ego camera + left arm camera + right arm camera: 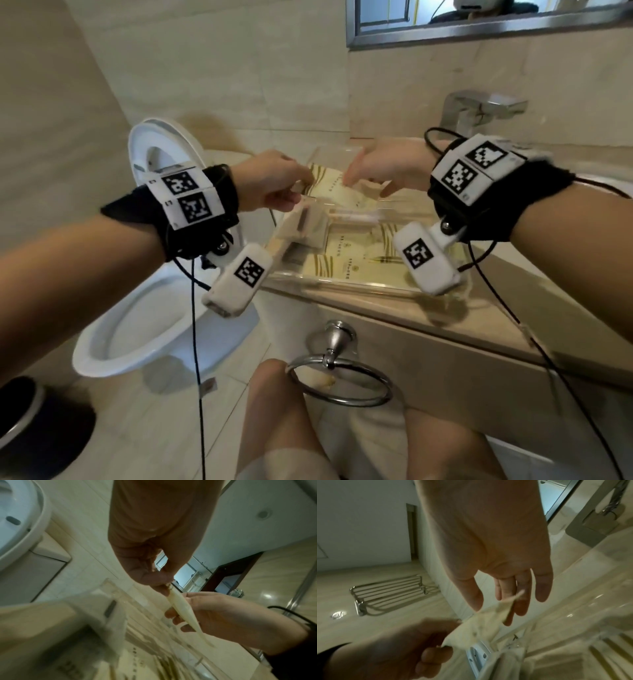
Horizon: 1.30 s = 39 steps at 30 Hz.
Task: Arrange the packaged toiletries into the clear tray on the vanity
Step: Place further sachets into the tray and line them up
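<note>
A clear tray (342,281) sits on the beige vanity (394,308), holding several cream packets (356,253) and a small white box (305,222). Above its far end, my left hand (301,192) pinches one end of a flat cream packet (329,186). The left wrist view shows the same pinch, left hand (167,588) on the packet (181,608). My right hand (363,178) lies against the packet's other end, fingers straight and thumb apart. From the right wrist, those fingers (520,601) lie behind the blurred packet (479,627).
A white toilet (154,308) with its lid up stands left of the vanity. A chrome faucet (472,106) rises at the back right beside a sink rim. A towel ring (339,377) hangs on the vanity front, and a black bin (30,421) stands on the floor.
</note>
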Each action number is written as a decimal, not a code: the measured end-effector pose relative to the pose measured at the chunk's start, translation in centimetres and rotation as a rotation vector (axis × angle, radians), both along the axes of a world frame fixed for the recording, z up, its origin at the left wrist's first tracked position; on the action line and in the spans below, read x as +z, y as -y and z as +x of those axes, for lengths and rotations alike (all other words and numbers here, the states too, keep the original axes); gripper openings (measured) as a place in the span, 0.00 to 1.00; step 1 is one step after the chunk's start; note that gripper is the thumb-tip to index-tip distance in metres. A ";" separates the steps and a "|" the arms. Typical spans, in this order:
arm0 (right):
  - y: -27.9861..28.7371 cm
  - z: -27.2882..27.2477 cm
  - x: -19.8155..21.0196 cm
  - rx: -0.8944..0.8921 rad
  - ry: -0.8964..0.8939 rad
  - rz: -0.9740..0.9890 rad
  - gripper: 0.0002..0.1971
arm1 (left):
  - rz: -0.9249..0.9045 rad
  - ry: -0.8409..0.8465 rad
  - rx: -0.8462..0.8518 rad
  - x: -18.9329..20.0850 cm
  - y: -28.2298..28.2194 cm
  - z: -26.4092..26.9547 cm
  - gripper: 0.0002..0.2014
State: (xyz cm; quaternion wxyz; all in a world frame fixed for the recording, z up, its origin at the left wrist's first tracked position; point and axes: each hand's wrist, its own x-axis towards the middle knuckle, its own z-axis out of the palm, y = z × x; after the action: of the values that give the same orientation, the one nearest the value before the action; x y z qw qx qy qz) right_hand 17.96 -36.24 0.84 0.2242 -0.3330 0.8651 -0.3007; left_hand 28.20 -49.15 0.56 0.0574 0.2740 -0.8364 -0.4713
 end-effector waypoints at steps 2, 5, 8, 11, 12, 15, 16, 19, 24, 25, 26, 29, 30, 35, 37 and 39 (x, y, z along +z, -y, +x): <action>0.0 0.0 -0.3 0.033 -0.061 0.069 0.09 | -0.023 0.063 -0.002 -0.6 0.7 0.4 0.04; 0.0 -0.1 -0.7 0.095 -0.170 0.206 0.05 | 0.001 0.163 -0.036 -1.4 1.1 0.8 0.05; -0.3 -0.3 -1.2 0.140 -0.226 0.315 0.10 | 0.058 0.237 -0.052 -2.1 0.9 0.9 0.05; -0.8 -0.6 -1.5 0.145 -0.224 0.344 0.07 | 0.084 0.271 -0.070 -2.6 0.4 0.7 0.05; -1.0 -0.6 -1.6 0.147 -0.227 0.352 0.06 | 0.075 0.276 -0.075 -2.8 0.3 0.6 0.05; -1.4 -0.5 -1.6 0.164 -0.254 0.376 0.04 | -0.108 0.340 -0.126 -3.2 0.4 0.2 0.09; -1.5 -0.4 -1.6 0.173 -0.263 0.378 0.05 | -0.256 0.375 -0.158 -3.3 0.6 0.0 0.11; -1.6 -0.2 -1.6 0.192 -0.282 0.402 0.05 | -0.798 0.406 -0.203 -3.0 1.0 -0.2 0.20; -1.6 0.2 -1.6 0.243 -0.274 0.421 0.07 | -0.973 0.296 -0.457 -2.5 1.1 -0.6 0.26; -1.6 0.2 -1.6 0.253 -0.276 0.428 0.07 | -0.950 0.304 -0.533 -2.5 0.9 -0.7 0.27; -1.7 0.2 -1.6 0.263 -0.279 0.438 0.08 | -0.930 0.335 -0.592 -2.7 0.7 -0.9 0.28; -2.1 0.2 -1.9 0.285 -0.286 0.477 0.09 | -0.887 0.471 -0.698 -3.6 0.3 -1.3 0.35; -2.2 0.2 -2.1 0.291 -0.288 0.488 0.09 | -0.874 0.492 -0.719 -4.0 0.2 -1.4 0.36; -2.8 -0.1 -2.7 0.300 -0.251 0.535 0.11 | -0.868 0.445 -0.747 -4.2 0.1 -1.3 0.38; -2.7 0.0 -2.7 0.314 -0.256 0.544 0.11 | -0.893 0.436 -0.752 -4.0 0.2 -1.3 0.39; -2.6 0.2 -2.6 0.329 -0.264 0.550 0.10 | -0.907 0.449 -0.766 -3.9 0.3 -1.4 0.39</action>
State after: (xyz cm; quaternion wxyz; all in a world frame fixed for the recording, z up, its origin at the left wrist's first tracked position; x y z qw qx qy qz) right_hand 18.12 -33.60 -1.80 0.2372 -0.4310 0.8701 0.0297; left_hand 26.80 -49.47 -3.37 -0.1815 -0.0040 -0.9833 0.0119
